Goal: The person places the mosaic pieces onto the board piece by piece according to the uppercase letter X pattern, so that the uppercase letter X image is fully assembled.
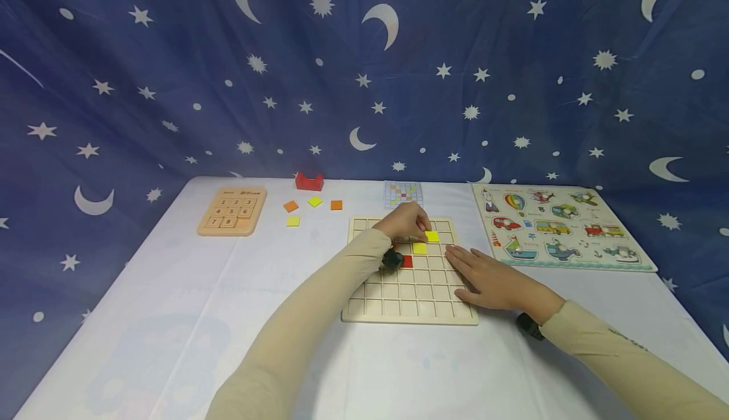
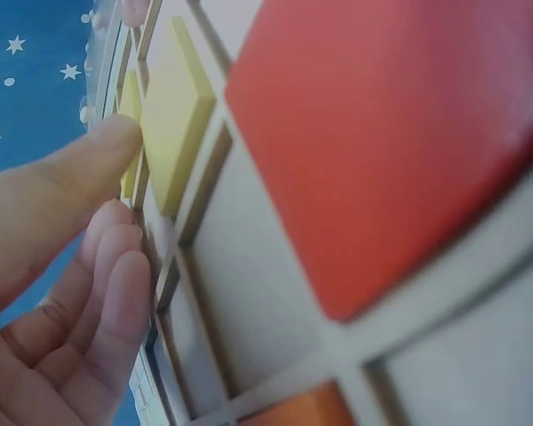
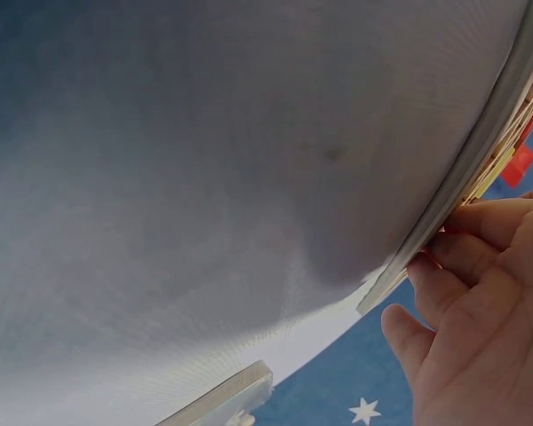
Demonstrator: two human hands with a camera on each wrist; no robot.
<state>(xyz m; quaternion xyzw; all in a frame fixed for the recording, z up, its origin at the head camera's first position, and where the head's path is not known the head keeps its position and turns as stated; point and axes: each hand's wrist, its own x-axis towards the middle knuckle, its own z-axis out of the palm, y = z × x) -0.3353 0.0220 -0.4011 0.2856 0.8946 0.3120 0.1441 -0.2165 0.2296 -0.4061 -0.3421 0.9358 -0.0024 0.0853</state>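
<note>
A wooden grid board lies flat on the table. My left hand reaches over its upper part, thumb and fingers at a yellow square tile near the top right. In the left wrist view the thumb touches that tile's edge, with the other fingers curled beside it. Diagonally below sits a second yellow tile, then a red tile. An orange tile shows in the left wrist view. My right hand rests on the board's right edge, fingers extended.
Left of the board lie loose orange and yellow tiles, with a red holder behind. A patterned card is behind the board. A number puzzle stands far left, a vehicle puzzle right.
</note>
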